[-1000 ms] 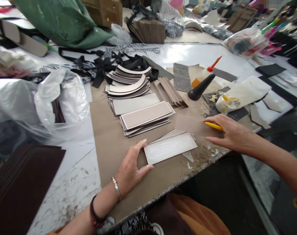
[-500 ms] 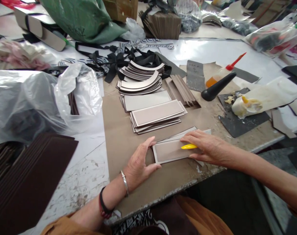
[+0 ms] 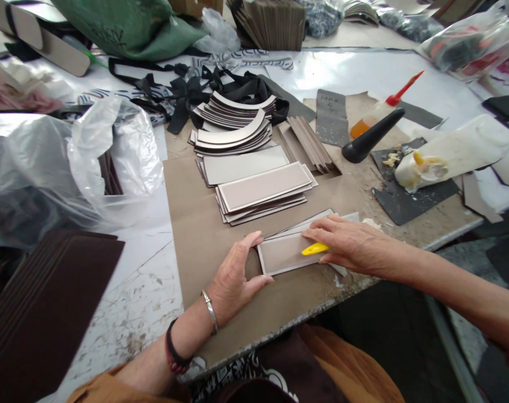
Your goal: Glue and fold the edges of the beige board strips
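Observation:
A taupe rectangular panel with a pale border [image 3: 284, 253] lies on the brown paper sheet [image 3: 199, 235] near the table's front edge. My left hand [image 3: 234, 280] brackets its left end, thumb and fingers spread against the edge. My right hand [image 3: 350, 243] presses down on the panel's right part and grips a yellow smoothing tool [image 3: 315, 248] whose tip points left across the panel. Just behind it sits a stack of like rectangular panels [image 3: 265, 190], and further back a pile of curved pieces [image 3: 233, 126].
A black cone tool [image 3: 372, 137], a glue bottle with a red nozzle [image 3: 382, 109] and a white glue-smeared bag [image 3: 456, 151] lie at the right. Crumpled clear plastic [image 3: 69, 162] and dark brown sheets [image 3: 40, 313] fill the left. Black straps [image 3: 187, 95] lie at the back.
My right hand came in from the right with the yellow tool and now rests on the panel, which now shows a taupe face. The left hand stayed at the panel's left end.

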Demonstrator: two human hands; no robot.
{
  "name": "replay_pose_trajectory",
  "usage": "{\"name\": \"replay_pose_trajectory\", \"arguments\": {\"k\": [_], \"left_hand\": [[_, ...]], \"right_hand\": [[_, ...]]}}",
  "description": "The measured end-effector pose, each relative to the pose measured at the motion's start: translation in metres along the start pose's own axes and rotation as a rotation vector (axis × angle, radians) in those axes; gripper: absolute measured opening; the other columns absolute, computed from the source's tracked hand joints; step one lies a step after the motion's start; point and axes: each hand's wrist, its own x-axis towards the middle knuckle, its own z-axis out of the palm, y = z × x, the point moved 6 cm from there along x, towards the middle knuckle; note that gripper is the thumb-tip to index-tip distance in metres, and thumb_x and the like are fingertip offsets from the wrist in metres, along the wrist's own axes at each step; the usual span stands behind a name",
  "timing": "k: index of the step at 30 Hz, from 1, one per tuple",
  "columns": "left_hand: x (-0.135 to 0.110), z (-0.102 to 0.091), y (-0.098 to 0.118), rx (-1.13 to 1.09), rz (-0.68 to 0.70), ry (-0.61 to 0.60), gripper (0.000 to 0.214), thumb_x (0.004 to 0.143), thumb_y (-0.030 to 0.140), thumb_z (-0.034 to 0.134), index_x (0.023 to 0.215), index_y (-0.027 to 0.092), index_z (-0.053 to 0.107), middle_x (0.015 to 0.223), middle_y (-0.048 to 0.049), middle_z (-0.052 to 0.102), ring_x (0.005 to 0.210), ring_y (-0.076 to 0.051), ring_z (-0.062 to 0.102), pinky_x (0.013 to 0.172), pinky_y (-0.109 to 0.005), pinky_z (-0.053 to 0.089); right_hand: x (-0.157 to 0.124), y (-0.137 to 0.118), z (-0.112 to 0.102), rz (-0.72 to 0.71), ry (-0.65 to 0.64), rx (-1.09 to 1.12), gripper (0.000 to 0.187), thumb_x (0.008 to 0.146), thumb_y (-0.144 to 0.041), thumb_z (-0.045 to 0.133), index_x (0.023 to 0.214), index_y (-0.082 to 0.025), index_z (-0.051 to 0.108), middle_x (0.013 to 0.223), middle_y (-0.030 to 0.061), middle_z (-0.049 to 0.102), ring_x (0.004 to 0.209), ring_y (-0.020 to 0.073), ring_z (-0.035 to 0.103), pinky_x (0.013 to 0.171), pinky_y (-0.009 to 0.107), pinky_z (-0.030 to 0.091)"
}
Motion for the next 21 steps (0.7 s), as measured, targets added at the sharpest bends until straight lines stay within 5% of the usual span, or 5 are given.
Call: {"name": "replay_pose_trajectory", "arguments": {"k": [21], "left_hand": [[-0.0024, 0.001, 0.0049, 0.083, 0.091, 0.036, 0.059, 0.075, 0.031, 0.068, 0.124, 0.02, 0.039, 0.116, -0.0107, 0.057, 0.107, -0.022, 0.057, 0.094, -0.04, 0.048]], "right_hand": [[0.0027, -0.004, 0.0062, -0.007, -0.046, -0.16, 0.037, 0.076, -0.022, 0.068, 0.11, -0.018, 0.055, 0.107, 0.0103, 0.055, 0.092, 0.024, 0.054, 0.071, 0.031, 0.044]]}}
